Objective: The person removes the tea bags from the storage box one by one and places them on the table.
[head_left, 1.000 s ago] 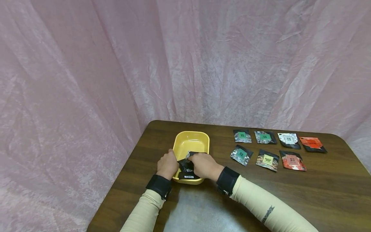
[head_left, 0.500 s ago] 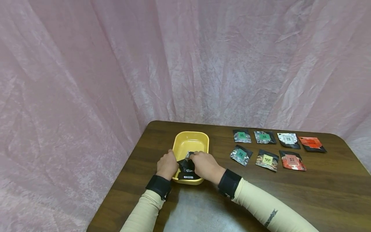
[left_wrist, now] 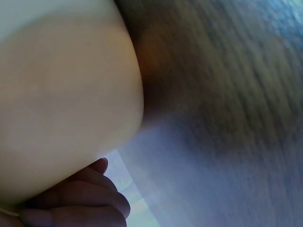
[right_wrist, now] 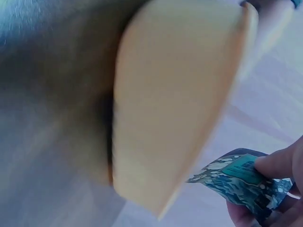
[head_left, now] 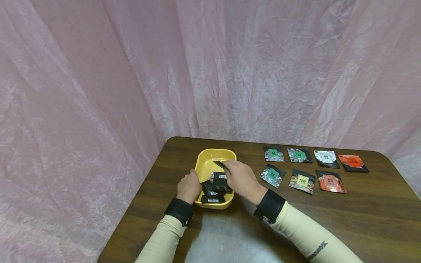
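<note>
Green-labelled packet (right_wrist: 236,178) in the right hand (head_left: 243,179)

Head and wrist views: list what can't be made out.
Head: barcode detail on the black flat packets, too small.
Right wrist: inside of the yellow oblong plastic tray, hidden by its wall.
Right wrist: part of the teal-labelled patterned packet, covered by the right grip.
Left wrist: left grip, cut off by the bottom edge.

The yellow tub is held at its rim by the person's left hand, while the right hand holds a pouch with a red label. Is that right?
Not quite: the right wrist view shows that the pouch has a green label, not a red one. The right hand does hold it, and the left hand holds the yellow tub at its rim.
</note>
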Tool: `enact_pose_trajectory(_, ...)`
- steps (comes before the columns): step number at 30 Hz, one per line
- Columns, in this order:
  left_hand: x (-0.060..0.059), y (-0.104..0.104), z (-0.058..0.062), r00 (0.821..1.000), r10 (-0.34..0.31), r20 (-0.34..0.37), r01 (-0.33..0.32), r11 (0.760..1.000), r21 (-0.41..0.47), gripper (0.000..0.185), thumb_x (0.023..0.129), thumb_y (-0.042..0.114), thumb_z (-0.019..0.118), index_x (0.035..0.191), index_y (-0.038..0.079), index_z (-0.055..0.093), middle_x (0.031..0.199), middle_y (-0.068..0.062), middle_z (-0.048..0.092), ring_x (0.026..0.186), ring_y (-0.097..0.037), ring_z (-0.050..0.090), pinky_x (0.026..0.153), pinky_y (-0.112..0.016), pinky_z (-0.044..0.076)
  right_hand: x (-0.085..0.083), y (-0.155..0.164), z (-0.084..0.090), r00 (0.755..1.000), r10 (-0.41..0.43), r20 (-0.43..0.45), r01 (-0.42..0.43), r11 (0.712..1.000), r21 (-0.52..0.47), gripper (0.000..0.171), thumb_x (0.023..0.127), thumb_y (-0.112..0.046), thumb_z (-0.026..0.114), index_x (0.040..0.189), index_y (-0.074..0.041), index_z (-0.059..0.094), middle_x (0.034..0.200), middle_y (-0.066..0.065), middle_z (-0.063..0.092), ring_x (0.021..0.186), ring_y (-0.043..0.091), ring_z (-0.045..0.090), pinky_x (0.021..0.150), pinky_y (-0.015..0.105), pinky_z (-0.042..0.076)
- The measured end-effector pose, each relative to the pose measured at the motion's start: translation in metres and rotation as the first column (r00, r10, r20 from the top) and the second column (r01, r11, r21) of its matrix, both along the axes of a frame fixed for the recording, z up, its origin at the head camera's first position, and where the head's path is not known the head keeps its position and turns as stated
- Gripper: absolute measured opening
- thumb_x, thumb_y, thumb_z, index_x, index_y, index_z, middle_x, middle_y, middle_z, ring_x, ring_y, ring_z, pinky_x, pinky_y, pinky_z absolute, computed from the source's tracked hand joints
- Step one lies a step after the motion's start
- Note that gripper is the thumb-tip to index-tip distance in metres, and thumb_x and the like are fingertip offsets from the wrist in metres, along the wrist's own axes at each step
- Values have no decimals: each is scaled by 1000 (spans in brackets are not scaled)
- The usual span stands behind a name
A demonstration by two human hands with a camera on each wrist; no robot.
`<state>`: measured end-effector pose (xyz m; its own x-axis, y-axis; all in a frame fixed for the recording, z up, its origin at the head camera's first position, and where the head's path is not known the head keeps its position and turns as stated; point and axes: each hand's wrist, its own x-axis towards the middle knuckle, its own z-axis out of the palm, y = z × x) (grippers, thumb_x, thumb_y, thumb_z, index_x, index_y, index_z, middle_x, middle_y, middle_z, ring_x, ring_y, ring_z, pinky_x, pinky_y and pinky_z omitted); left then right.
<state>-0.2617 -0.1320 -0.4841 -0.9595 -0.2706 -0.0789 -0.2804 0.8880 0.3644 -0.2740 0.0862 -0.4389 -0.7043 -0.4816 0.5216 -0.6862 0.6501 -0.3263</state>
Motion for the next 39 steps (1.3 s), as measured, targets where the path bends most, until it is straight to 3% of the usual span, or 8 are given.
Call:
enact_pose_trajectory(8,0,2,-1,1000,6,25,-6,1000,15,35,92,10,74,122,0,58,100,-19,72,86,-31,71,75,-49,57,-9,43,15,991,-125,55,131,986,-108,23,101,-8,70,122,-3,73,106,14,77,86,29,75,72,46,59)
enact_pose_trajectory(15,-2,-2,-1,1000,9,25,-9,1000,3,36,91,10,74,121,0,58,99,-18,72,85,-31,71,74,-50,57,-16,81,21,959,-212,188,235,965,-114,28,104,-13,66,129,-1,70,110,18,76,82,29,72,75,49,57)
enact_pose_trajectory(23,-5,-3,-2,1000,1,11,-1,1000,5,36,90,10,73,121,0,58,100,-19,73,86,-33,72,75,-51,58,-20,128,21,925,-331,184,353,930,-102,40,103,-11,66,138,8,64,125,33,72,84,46,73,81,61,57)
enact_pose_trajectory(26,-5,-5,-1,1000,-4,6,4,1000,-1,35,90,9,72,121,-1,58,99,-20,73,86,-33,72,74,-52,58,-24,149,18,908,-383,172,404,909,-107,39,102,-11,66,137,7,65,122,34,73,94,51,74,84,65,56)
enact_pose_trajectory(30,-4,-4,0,1000,-4,18,3,1000,11,35,90,9,72,120,-2,58,99,-20,72,86,-33,71,75,-52,57,-29,187,10,864,-464,195,487,869,-90,39,102,-12,64,136,8,64,113,36,74,93,54,72,79,67,54)
enact_pose_trajectory(32,-6,-5,-5,1000,-10,18,9,1000,7,35,89,10,72,120,-1,58,99,-20,72,86,-34,71,74,-52,57,-30,208,7,831,-510,220,535,842,-70,42,103,-14,63,137,10,62,114,38,72,95,57,71,79,68,53)
enact_pose_trajectory(38,-6,-7,-6,1000,-2,31,3,1000,-3,36,89,9,72,120,-1,58,99,-20,72,86,-34,71,73,-51,56,-27,271,-2,732,-603,316,645,763,-37,47,105,-18,60,141,13,57,116,41,70,98,61,66,77,66,50)
enact_pose_trajectory(39,-4,-5,-1,999,3,39,-3,1000,7,36,89,8,72,120,-2,58,100,-21,72,86,-35,71,74,-51,56,-26,280,-4,716,-616,327,659,751,-28,47,105,-19,59,140,12,58,116,41,69,98,62,66,77,66,49)
